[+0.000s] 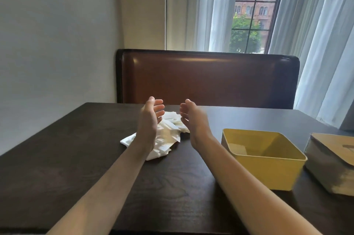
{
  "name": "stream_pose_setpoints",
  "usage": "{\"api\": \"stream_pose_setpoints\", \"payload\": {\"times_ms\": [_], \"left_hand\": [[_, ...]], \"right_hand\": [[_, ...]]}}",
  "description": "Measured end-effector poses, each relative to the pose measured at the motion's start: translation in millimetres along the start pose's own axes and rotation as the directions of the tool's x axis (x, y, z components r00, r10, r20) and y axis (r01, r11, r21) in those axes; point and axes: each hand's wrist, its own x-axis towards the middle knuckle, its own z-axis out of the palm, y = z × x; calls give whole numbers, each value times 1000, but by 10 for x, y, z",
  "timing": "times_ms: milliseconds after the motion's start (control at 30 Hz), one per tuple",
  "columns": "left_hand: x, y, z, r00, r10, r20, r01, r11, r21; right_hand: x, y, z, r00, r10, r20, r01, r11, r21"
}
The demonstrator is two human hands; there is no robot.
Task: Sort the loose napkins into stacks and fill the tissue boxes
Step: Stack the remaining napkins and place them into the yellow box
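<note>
A loose heap of white napkins [164,139] lies on the dark wooden counter [76,158], toward its far middle. Both hands hover above the heap, palms facing each other: the left hand [150,118] and the right hand [193,120] have relaxed, nearly straight fingers and hold nothing. To the right of the heap stands an open yellow tissue box [268,166], and just beside that a grey box with a tan lid [329,162]. A brown leather bench back [210,79] rises behind the counter
</note>
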Motion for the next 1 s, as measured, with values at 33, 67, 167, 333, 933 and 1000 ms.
{"api": "stream_pose_setpoints", "payload": {"times_ms": [33, 67, 167, 333, 933, 1000], "left_hand": [[42, -42, -51, 1000, 13, -8, -13, 1000, 20], [89, -89, -98, 1000, 28, -13, -27, 999, 44], [221, -223, -210, 997, 74, -23, -71, 991, 116], [407, -378, -269, 993, 122, 5, -121, 977, 178], [604, -732, -404, 984, 167, -64, -135, 928, 346], [597, -718, -439, 983, 171, -62, -134, 912, 388]], "right_hand": [[64, 81, 51, 999, 8, -32, -9, 999, -51], [121, 149, 96, 998, 22, -57, -27, 996, -89], [296, 354, 175, 994, 63, -91, -75, 988, -134], [551, 540, 235, 996, 12, -91, -42, 940, -339], [747, 1046, 53, 978, -58, 201, 165, 806, -569], [700, 1020, 41, 967, -80, 242, 198, 832, -518]]}}
